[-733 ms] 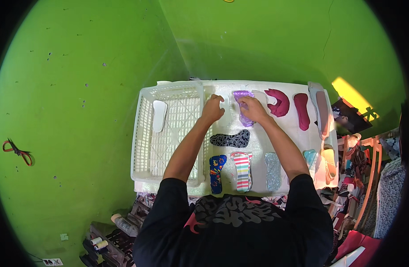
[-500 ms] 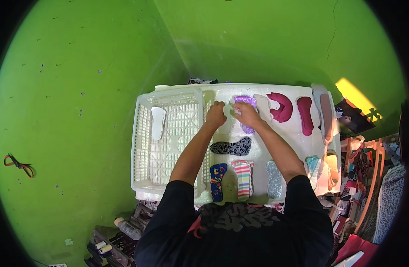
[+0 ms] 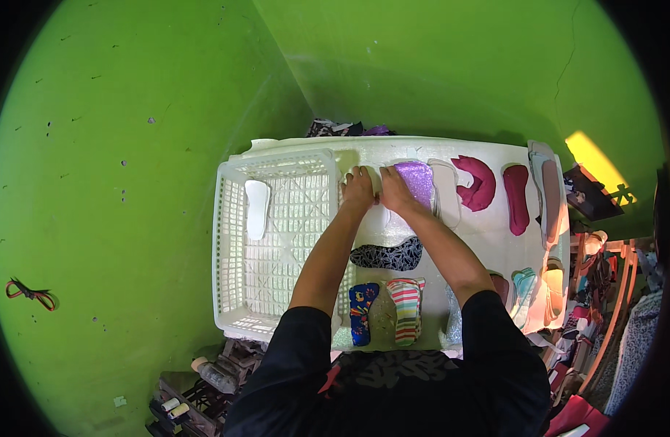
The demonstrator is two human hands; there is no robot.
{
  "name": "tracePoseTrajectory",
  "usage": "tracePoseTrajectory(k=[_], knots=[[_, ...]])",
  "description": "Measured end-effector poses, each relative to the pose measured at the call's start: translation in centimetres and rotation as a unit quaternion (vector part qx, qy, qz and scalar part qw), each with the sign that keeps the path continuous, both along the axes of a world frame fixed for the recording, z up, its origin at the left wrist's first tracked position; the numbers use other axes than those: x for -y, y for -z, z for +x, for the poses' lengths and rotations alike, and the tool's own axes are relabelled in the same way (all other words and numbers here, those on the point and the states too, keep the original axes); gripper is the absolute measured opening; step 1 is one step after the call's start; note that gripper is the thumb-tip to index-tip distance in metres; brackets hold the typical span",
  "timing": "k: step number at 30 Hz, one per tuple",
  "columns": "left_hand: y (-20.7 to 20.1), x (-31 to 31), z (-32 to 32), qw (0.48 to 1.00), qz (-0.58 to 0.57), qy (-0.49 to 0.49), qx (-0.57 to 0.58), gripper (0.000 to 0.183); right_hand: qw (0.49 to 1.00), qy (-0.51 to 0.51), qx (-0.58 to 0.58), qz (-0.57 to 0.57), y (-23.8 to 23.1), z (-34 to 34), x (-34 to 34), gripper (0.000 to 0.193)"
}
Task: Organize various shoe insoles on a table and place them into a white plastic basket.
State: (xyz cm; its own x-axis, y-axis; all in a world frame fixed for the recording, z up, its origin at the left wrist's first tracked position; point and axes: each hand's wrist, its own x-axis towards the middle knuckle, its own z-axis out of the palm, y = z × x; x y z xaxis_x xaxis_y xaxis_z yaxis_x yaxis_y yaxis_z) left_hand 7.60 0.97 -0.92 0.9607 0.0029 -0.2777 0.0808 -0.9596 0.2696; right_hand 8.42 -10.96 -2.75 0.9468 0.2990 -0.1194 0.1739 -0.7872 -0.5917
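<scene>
Both hands, left hand and right hand, side by side on the purple glitter insole at the far desk edge, grip state not discernible.

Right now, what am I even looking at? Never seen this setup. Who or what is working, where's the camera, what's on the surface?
No machine here: a person works with two bare hands. The view comes from a fisheye camera on that person's head, looking down, so straight edges bend near the rim.

The left hand and right hand meet at the far edge of a white table, pressing on a glittery purple sole-shaped piece and a white piece beside it.

More sole-shaped cutouts lie around: a dark patterned one, a striped one, a blue one, two magenta ones.

On the left sits a white plastic crate holding a white sole.
</scene>
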Motion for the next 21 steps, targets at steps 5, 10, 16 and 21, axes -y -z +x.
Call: tracePoseTrajectory(k=[5, 10, 16, 21], knots=[[0.3, -0.2, 0.1, 1.000, -0.003, -0.009, 0.004, 0.077, 0.999, 0.036, -0.028, -0.028, -0.4, 0.1, -0.8, 0.076], [-0.1, 0.3, 0.1, 1.000, 0.000, -0.006, -0.021, 0.080, 0.998, 0.048, -0.030, -0.012, -0.5, 0.1, -0.3, 0.068], [0.4, 0.1, 0.2, 1.000, -0.003, -0.013, -0.018, 0.076, 0.997, 0.030, 0.066, 0.001, 0.0, -0.9, -0.4, 0.052], [0.8, 0.2, 0.3, 1.000, -0.015, -0.023, -0.009, 0.073, 0.994, 0.040, 0.102, 0.028, 0.3, -1.3, -0.4, 0.043]])
